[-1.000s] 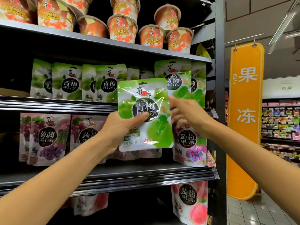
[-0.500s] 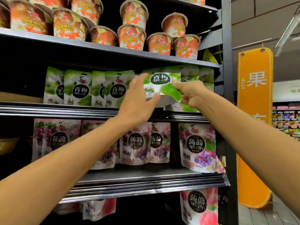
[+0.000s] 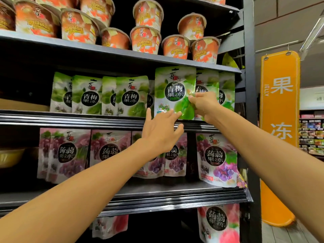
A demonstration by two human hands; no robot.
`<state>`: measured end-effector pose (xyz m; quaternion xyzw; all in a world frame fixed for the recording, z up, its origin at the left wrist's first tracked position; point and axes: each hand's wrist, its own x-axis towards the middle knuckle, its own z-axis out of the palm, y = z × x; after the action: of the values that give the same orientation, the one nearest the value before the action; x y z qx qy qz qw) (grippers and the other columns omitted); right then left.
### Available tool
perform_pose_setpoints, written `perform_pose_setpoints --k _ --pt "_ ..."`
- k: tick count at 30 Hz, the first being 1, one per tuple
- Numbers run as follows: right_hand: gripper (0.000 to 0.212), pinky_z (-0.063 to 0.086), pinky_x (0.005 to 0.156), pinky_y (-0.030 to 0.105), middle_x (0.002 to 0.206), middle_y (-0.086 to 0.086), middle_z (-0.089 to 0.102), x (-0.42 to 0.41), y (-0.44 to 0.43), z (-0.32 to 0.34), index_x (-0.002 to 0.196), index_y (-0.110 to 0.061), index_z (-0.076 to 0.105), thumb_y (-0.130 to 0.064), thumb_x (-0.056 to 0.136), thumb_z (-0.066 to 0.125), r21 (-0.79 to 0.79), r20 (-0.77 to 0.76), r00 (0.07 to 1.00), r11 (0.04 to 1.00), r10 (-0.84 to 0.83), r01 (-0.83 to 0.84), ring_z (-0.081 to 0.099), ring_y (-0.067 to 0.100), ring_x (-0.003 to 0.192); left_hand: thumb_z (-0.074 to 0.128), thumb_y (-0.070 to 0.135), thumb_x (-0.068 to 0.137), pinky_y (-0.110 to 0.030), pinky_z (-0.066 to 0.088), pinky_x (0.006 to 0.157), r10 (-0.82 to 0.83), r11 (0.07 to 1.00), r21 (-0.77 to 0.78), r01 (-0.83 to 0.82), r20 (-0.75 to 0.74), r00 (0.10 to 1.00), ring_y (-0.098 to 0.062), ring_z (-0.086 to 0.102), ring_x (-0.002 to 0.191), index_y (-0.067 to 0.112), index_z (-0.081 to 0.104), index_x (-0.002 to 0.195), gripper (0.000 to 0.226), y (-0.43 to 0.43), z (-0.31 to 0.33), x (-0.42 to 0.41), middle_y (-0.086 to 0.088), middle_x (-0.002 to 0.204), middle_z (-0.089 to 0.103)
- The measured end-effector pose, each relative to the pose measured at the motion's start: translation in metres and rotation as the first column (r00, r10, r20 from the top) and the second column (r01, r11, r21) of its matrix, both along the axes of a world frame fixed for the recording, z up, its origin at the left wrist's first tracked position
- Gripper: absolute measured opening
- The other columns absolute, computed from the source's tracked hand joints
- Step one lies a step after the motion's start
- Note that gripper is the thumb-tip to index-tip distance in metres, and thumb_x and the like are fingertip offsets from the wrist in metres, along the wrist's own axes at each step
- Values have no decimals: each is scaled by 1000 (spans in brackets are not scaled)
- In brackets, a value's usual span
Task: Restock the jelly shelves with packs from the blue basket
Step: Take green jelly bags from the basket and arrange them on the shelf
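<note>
A green jelly pack [image 3: 174, 88] stands upright on the middle shelf [image 3: 70, 118], in front of the other green packs [image 3: 112, 95] in that row. My right hand [image 3: 204, 104] pinches the pack's right edge between thumb and fingers. Just below the pack's lower edge my left hand [image 3: 160, 132] hovers with its fingers spread, fingertips near or touching the bottom left corner, holding nothing. The blue basket is out of view.
Orange jelly cups [image 3: 145, 39] fill the top shelf. Purple grape packs [image 3: 216, 158] stand on the shelf below, pink peach packs [image 3: 219, 223] lower still. A dark upright post [image 3: 249, 120] ends the shelving on the right; an orange hanging sign [image 3: 279, 120] is beyond it.
The green pack went from held flat at shelf height to standing upright on the middle shelf. My left hand has let go of it and dropped just below it.
</note>
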<state>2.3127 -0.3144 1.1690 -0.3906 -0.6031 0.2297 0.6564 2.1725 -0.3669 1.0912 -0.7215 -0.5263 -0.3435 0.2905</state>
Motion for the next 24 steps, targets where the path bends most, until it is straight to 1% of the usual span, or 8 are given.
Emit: perform_pose_setpoints --k 1,5,10,14,18,20,21,24 --pt "16 51 98 50 98 12 62 3 -2 -2 98 -1 67 -16 93 66 41 58 998 999 -35 33 64 26 99 31 47 102 -53 -8 121 12 1000 4 -12 -7 1000 -13 24 147 33 30 151 51 0 -1 0 6 159 31" --pt "37 58 88 41 105 12 69 11 -10 -9 117 -1 66 -17 85 76 212 157 963 960 -218 183 69 24 88 31 47 102 -52 -8 121 26 999 35 -26 -14 1000 -15 28 145 31 28 152 53 1 -4 2 7 156 36" --pt "29 54 84 33 83 2 65 19 -9 -17 107 -5 72 -19 83 78 273 230 914 924 -335 270 57 8 67 33 45 101 -52 -6 122 10 999 40 -10 -3 1000 -15 30 144 30 31 151 52 -1 -5 3 7 153 40" --pt "25 52 84 28 86 3 66 22 -10 -26 107 -9 71 -18 84 76 286 215 910 914 -355 289 61 12 80 37 41 101 -48 -5 123 -60 995 78 56 40 997 -13 32 143 29 40 147 48 -5 -7 2 7 150 45" --pt "17 46 79 24 76 -9 59 21 -15 -38 104 -14 71 -19 87 71 300 143 919 901 -367 313 56 3 72 47 32 98 -43 6 124 -244 960 171 222 120 962 -11 40 137 25 54 137 39 -17 -13 -7 6 141 55" --pt "13 47 78 23 80 -10 62 16 -23 -48 100 -17 72 -19 88 67 320 110 930 899 -349 300 57 3 77 53 24 96 -35 23 120 -397 909 217 355 198 896 -10 46 128 21 64 124 30 -26 -20 -15 6 129 62" --pt "10 48 78 22 82 -11 64 13 -28 -55 96 -19 72 -19 88 66 324 103 940 905 -324 276 59 4 79 55 19 95 -26 30 113 -454 884 236 403 232 860 -9 48 123 20 66 118 25 -31 -24 -20 7 122 63" --pt "7 46 72 12 83 -14 66 1 -46 -82 89 -24 70 -18 87 66 317 93 970 930 -227 187 59 -3 77 58 13 93 -3 31 90 -515 856 252 451 345 785 4 49 103 20 69 105 18 -51 -47 -37 19 101 61"
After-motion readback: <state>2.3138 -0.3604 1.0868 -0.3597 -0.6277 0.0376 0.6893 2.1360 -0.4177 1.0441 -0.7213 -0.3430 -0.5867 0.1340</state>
